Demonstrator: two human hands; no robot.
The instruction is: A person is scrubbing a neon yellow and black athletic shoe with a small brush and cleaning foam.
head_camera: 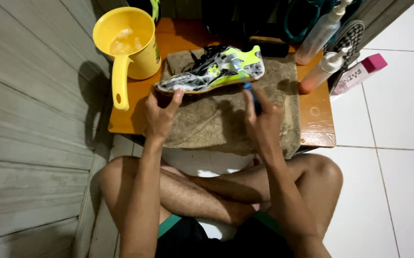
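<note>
Hands (pixel 161 112) steady sneaker (pixel 212 72) while toothbrush (pixel 245 79) touches its side

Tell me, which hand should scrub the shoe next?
Probably the right hand: it holds the toothbrush, whose head lies against the shoe. The left hand steadies the shoe's toe end on the towel.

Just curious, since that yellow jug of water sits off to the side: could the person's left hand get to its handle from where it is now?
Probably yes. The left hand rests on the toe of the shoe, and the yellow jug stands just beside it with its handle pointing toward the person. Nothing lies between them.
</note>
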